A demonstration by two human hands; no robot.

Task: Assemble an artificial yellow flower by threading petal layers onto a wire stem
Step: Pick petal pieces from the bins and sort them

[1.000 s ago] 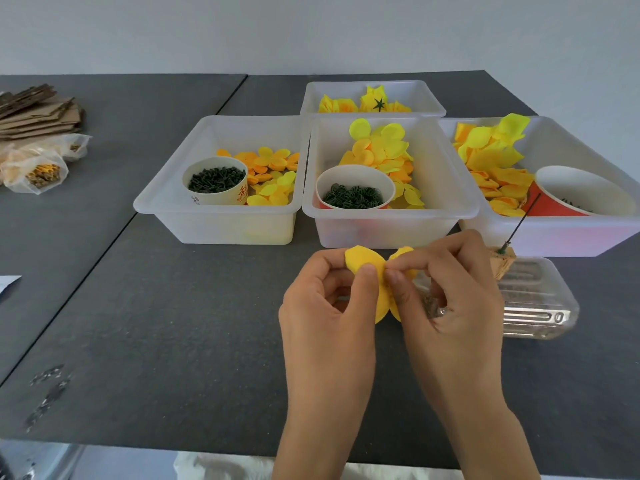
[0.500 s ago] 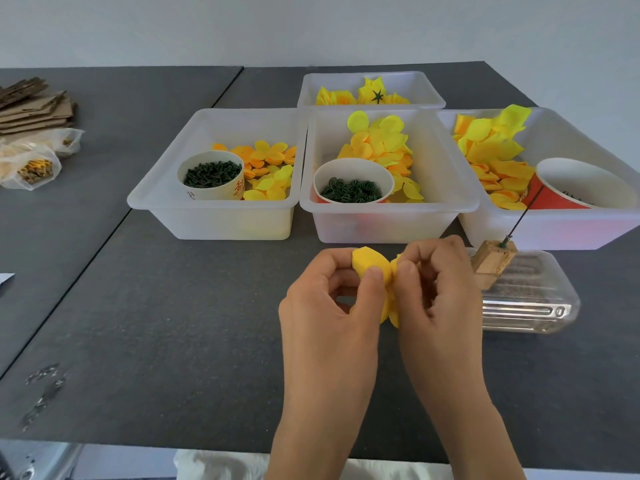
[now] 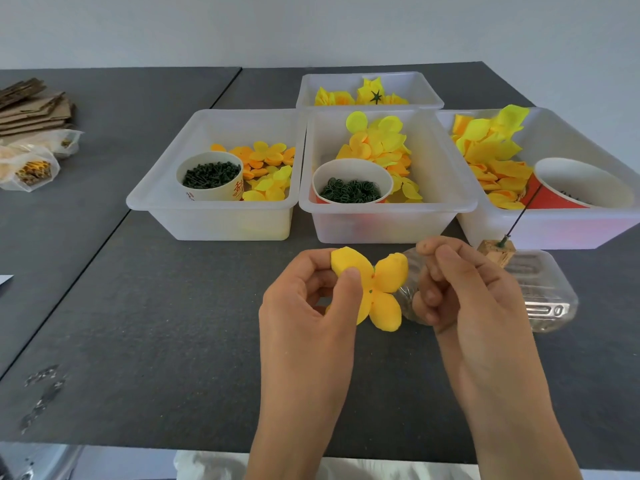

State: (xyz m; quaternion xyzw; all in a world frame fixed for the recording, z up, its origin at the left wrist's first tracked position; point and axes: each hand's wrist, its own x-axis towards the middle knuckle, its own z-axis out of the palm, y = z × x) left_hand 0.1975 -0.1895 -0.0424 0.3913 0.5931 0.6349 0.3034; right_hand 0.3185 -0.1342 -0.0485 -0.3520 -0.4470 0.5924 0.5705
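Note:
My left hand (image 3: 311, 306) pinches a yellow four-petal layer (image 3: 384, 282) by one petal, above the dark table just in front of the middle bin. A small green spot shows at the layer's centre. My right hand (image 3: 464, 292) is beside it to the right, apart from the petals, with thumb and fingers curled together and nothing visible in them. The thin dark wire stem (image 3: 519, 216) stands tilted in a cork block (image 3: 495, 256), which rests on a clear plastic bottle (image 3: 547, 299) lying on its side behind my right hand.
Three white bins of yellow petals stand in a row: left bin (image 3: 207, 220) with a cup of dark green pieces (image 3: 211, 174), middle bin (image 3: 381, 223) with a cup of green rings (image 3: 351, 190), right bin (image 3: 554, 233) with a red cup (image 3: 581, 188). A back bin (image 3: 367, 79) holds finished flowers. Cardboard (image 3: 31, 105) and bags (image 3: 31, 168) lie far left.
My right hand has let go of the petal layer and drawn away to the right. The layer, folded between both hands before, now spreads open in my left hand alone.

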